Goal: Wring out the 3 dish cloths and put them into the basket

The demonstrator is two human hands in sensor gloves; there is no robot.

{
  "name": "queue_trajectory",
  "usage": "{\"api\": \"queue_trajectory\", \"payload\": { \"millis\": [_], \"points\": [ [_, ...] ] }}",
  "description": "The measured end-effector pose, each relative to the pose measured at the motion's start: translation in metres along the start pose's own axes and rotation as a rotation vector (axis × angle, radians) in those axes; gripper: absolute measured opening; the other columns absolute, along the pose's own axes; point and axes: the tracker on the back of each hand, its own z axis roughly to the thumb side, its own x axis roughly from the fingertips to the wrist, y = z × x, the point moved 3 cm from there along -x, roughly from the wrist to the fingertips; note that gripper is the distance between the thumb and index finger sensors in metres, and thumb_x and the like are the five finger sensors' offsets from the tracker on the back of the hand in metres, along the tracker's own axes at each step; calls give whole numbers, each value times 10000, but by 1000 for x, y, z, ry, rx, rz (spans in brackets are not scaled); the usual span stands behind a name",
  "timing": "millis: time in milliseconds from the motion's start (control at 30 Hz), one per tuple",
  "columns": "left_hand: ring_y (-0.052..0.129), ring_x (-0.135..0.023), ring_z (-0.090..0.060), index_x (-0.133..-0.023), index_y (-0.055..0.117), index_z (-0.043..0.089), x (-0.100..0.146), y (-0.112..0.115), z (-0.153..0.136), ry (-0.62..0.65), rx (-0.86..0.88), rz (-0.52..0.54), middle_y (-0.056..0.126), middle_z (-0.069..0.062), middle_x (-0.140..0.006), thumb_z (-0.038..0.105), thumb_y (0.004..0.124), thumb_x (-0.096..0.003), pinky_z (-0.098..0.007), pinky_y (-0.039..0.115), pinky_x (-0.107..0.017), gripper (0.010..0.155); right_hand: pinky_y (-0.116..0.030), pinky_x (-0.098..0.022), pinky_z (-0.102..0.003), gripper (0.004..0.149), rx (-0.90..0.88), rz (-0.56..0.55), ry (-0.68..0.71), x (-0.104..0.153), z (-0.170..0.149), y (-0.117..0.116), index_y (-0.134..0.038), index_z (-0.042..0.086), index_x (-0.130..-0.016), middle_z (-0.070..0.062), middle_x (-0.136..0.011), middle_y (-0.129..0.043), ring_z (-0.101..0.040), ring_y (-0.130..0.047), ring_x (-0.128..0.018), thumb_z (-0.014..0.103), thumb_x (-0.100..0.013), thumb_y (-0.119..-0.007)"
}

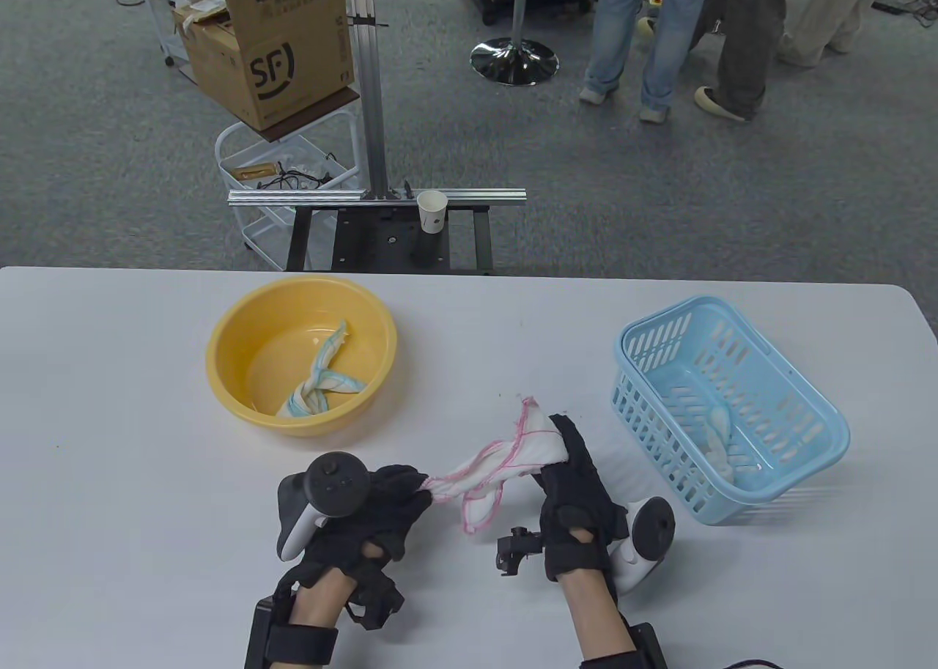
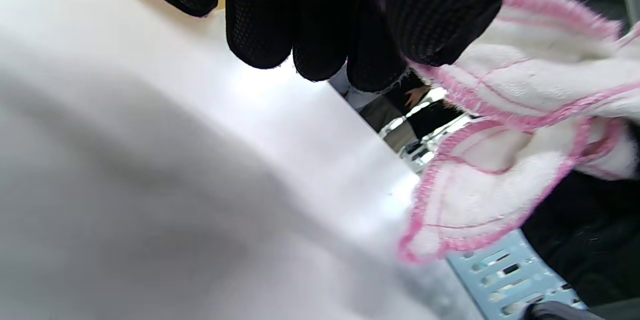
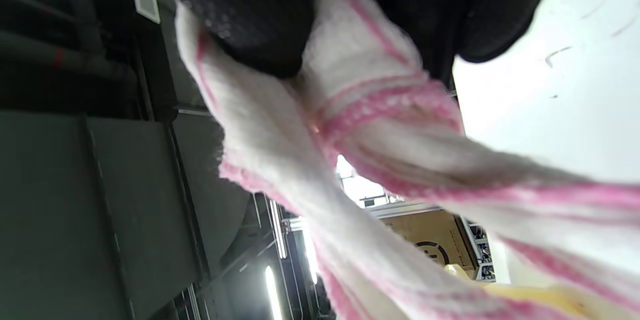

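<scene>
Left hand (image 1: 381, 504): fingers curled, gripped one end of pink-edged cloth (image 1: 506, 460), above tabletop's (image 1: 110, 420) near edge. Right hand (image 1: 579, 493): fingers wrapped around cloth's other end, held higher. Cloth twisted between them, one corner hanging. Blue-edged cloth (image 1: 319, 387) lay in yellow basin (image 1: 227, 339), left. White cloth (image 1: 722, 445) lay in blue basket (image 1: 828, 423), right.

Both hands are wearing black knit sensor gloves with oval cut-outs over the backs, the left hand (image 1: 381, 511) and the right hand (image 1: 579, 508) alike. Each is carrying a white-and-black controller-shaped tracker, and black strapped boxes are sitting at both wrists.
</scene>
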Motion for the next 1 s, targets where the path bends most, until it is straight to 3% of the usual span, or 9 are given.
{"api": "queue_trajectory", "payload": {
  "millis": [233,367,467,600,633,700,800,900,1000],
  "points": [
    [737,-984,-301,-993,788,275,14,-26,-27,-13,133,81,683,25,-1080,466,823,-470,-582,557,-764,557,-713,-602,-614,493,30,61,-6,0,1,-4,-711,135,-966,-166,-815,-938,-408,-970,-694,242,-500,-831],
    [640,-1073,-297,-1080,642,313,17,-32,-30,73,377,93,584,36,-1140,559,821,-445,-589,521,-786,704,-701,-613,-621,490,62,174,-15,1,0,-17,-710,136,-967,-158,-820,-937,-407,-963,-711,240,-503,-826],
    [426,-1156,-310,-1148,431,336,11,-10,-19,135,598,-115,410,33,-1198,669,831,-398,-613,383,-815,913,-667,-633,-638,489,64,292,-39,5,-1,-34,-709,131,-969,-142,-827,-937,-408,-943,-747,241,-506,-823],
    [131,-1180,-307,-1147,122,331,8,31,-4,167,692,-510,150,35,-1212,800,816,-331,-637,189,-815,1170,-524,-679,-693,487,41,455,-79,16,-2,-59,-709,135,-973,-116,-832,-947,-416,-771,-906,258,-514,-818],
    [120,-1179,-313,-1144,96,320,7,37,-2,178,710,-558,140,26,-1211,813,818,-323,-640,180,-812,1200,-485,-685,-703,487,33,470,-84,17,-2,-62,-710,137,-973,-108,-832,-949,-420,-724,-934,260,-515,-818],
    [180,-1186,-325,-1148,110,303,8,52,5,211,798,-692,206,9,-1217,814,844,-311,-644,196,-814,1226,-457,-687,-710,487,12,500,-86,21,0,-69,-711,138,-974,-103,-832,-952,-420,-697,-951,265,-516,-816],
    [438,-1161,-340,-1160,155,272,11,61,16,281,871,-799,382,2,-1203,806,860,-329,-635,352,-826,1213,-448,-689,-712,485,53,513,-68,21,1,-70,-711,145,-975,-100,-834,-953,-421,-689,-958,266,-517,-816],
    [691,-1040,-309,-1159,246,219,11,65,24,283,867,-766,580,8,-1124,745,883,-369,-580,551,-780,1143,-452,-687,-715,484,99,489,-30,19,4,-67,-714,147,-975,-101,-840,-949,-428,-694,-953,262,-516,-818],
    [894,-819,-248,-1140,430,206,8,66,24,238,856,-699,785,33,-962,590,889,-449,-508,702,-678,913,-457,-684,-719,484,174,481,8,18,7,-64,-711,158,-979,-107,-859,-939,-433,-691,-957,262,-518,-818]
  ]
}}
